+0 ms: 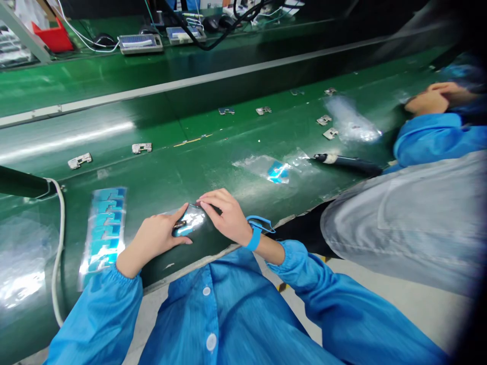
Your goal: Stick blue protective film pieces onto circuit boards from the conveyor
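Observation:
A clear plastic film sheet [196,219] with blue patches lies on the green bench before me, glare across it. My left hand [162,230] grips its left side, thumb and index finger wide apart at its edges. Between them a small dark metallic piece [179,224] shows, partly covered by the hand. At the sheet's far right corner, my right hand [227,215] pinches the edge with thumb and fingertips. A blue wrist strap [255,235] circles the right wrist. Left of my left hand lies a longer clear strip of blue film pieces [106,223].
Several small metal-and-board parts [141,148] lie along the bench. Clear bags [262,168] and a black-handled tool [346,163] are to the right. A white cable [60,243] crosses the left side. A co-worker's hands [429,99] are at far right. A raised ledge [171,83] runs behind.

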Tool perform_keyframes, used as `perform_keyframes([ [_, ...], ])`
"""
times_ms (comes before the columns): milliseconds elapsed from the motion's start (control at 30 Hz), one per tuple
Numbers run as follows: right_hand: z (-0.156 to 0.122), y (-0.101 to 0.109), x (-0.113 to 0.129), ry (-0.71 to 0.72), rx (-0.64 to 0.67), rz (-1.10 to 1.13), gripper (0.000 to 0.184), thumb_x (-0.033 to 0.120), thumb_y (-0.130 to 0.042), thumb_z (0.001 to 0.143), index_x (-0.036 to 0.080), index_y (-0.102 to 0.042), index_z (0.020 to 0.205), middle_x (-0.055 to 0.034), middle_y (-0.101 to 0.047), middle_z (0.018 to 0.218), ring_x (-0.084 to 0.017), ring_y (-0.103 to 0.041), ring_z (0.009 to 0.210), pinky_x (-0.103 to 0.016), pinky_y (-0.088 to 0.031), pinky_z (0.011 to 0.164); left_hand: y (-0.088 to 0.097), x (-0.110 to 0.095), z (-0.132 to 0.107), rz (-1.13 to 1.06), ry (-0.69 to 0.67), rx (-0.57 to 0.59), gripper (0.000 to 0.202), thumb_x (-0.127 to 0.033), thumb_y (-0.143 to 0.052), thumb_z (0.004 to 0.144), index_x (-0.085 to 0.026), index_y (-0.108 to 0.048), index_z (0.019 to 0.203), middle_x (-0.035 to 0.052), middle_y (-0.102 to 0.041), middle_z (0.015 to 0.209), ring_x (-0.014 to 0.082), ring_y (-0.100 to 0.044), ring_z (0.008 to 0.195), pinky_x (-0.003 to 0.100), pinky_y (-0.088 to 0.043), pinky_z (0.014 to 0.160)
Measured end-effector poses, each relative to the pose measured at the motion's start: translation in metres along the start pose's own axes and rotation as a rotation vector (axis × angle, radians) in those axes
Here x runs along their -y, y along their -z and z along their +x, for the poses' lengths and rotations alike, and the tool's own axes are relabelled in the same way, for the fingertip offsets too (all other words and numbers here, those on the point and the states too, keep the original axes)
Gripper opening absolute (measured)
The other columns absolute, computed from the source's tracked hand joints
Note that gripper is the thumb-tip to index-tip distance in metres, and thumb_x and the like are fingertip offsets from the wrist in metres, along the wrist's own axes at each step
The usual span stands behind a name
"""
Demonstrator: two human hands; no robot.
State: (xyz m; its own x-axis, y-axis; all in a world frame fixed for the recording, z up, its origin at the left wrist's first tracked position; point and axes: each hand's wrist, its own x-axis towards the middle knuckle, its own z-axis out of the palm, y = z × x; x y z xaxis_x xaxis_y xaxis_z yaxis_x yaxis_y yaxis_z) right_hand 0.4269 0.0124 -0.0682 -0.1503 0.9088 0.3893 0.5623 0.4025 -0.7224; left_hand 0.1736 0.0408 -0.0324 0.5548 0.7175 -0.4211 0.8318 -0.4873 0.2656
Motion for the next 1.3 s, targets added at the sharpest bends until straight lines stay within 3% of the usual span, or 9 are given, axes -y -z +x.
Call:
perform_keyframes([
  [133,0.037,0.015,0.0,0.179,-0.135,-0.078,0.025,0.027,-0.063,0.115,0.021,-0.086,0.121,-0.0094,-0.072,0.102,-0.023,-0.063,0.098,-0.04,-0.058,0.089,0.013,-0.001,0.01,-0.536,0.007,-0.159,0.097,-0.062,-0.086,0.091,-0.016,-0.052,0.17,-0.0018,-0.067,0.071,0.0225,-0.065,0.067,0.03,-0.042,0.063],
  [233,0.077,0.011,-0.002,0.329,-0.07,-0.251,0.031,0.032,-0.056,0.118,0.029,-0.086,0.126,-0.0083,-0.067,0.098,-0.024,-0.057,0.094,-0.04,-0.054,0.085,0.029,-0.008,0.029,-1.219,0.0,-0.44,0.052,-0.062,-0.071,0.102,-0.018,-0.077,0.128,-0.005,-0.05,0.064,0.013,-0.044,0.056,0.027,-0.032,0.056],
  [333,0.113,-0.002,-0.005,0.411,0.093,-0.399,0.038,0.031,-0.047,0.12,0.033,-0.083,0.134,-0.0086,-0.07,0.103,-0.026,-0.06,0.1,-0.043,-0.051,0.086,0.038,-0.011,0.05,-1.569,-0.014,-0.658,0.038,-0.056,-0.078,0.097,-0.02,-0.065,0.094,-0.0078,-0.039,0.062,0.0097,-0.034,0.053,0.026,-0.029,0.054],
  [467,0.128,-0.018,-0.013,0.451,0.141,-0.227,0.035,0.036,-0.054,0.117,0.027,-0.077,0.143,-0.009,-0.075,0.111,-0.027,-0.066,0.107,-0.046,-0.051,0.093,0.032,0.0,0.063,-1.496,0.034,-0.833,0.04,-0.053,-0.084,0.091,-0.022,-0.06,0.09,-0.009,-0.037,0.063,0.0095,-0.034,0.055,0.025,-0.031,0.056],
  [600,0.121,-0.025,-0.024,0.231,0.017,0.156,0.033,0.045,-0.06,0.113,0.023,-0.076,0.131,-0.0042,-0.078,0.099,-0.023,-0.07,0.096,-0.042,-0.053,0.095,0.021,0.015,0.06,-1.339,0.09,-0.864,0.032,-0.047,-0.083,0.094,-0.019,-0.07,0.087,-0.0051,-0.046,0.066,0.011,-0.041,0.061,0.027,-0.033,0.06],
  [767,0.121,-0.02,-0.029,0.126,0.05,0.216,0.022,0.042,-0.072,0.105,0.022,-0.076,0.099,-0.0031,-0.077,0.092,-0.021,-0.07,0.086,-0.04,-0.052,0.09,0.017,0.018,0.056,-1.233,0.115,-0.791,0.03,-0.045,-0.084,0.095,-0.017,-0.075,0.086,-0.0038,-0.052,0.067,0.0108,-0.042,0.063,0.027,-0.035,0.061],
  [933,0.123,-0.014,-0.029,0.148,0.137,0.191,0.015,0.032,-0.077,0.101,0.021,-0.075,0.09,-0.0016,-0.075,0.086,-0.021,-0.069,0.084,-0.04,-0.048,0.087,0.019,0.015,0.056,-1.202,0.102,-0.744,0.029,-0.044,-0.085,0.094,-0.017,-0.075,0.087,-0.0042,-0.053,0.065,0.0095,-0.044,0.061,0.025,-0.035,0.059],
  [1167,0.126,-0.013,-0.035,-0.031,0.064,0.37,0.034,0.052,-0.077,0.1,0.02,-0.073,0.089,-0.0034,-0.076,0.087,-0.019,-0.065,0.08,-0.035,-0.05,0.076,0.028,0.021,0.051,-1.612,0.095,-0.468,0.024,-0.041,-0.066,0.096,-0.023,-0.051,0.101,0.0011,-0.072,0.076,0.0097,-0.048,0.044,0.024,-0.014,0.042],
  [1300,0.126,-0.017,-0.031,-0.131,0.149,0.611,0.051,0.067,-0.088,0.088,0.019,-0.073,0.088,-0.0021,-0.073,0.085,-0.016,-0.062,0.078,-0.033,-0.051,0.075,0.032,0.028,0.043,-1.263,0.135,-0.522,0.028,-0.032,-0.09,0.086,-0.017,-0.067,0.091,-0.0015,-0.066,0.068,0.0091,-0.056,0.058,0.02,-0.039,0.055],
])
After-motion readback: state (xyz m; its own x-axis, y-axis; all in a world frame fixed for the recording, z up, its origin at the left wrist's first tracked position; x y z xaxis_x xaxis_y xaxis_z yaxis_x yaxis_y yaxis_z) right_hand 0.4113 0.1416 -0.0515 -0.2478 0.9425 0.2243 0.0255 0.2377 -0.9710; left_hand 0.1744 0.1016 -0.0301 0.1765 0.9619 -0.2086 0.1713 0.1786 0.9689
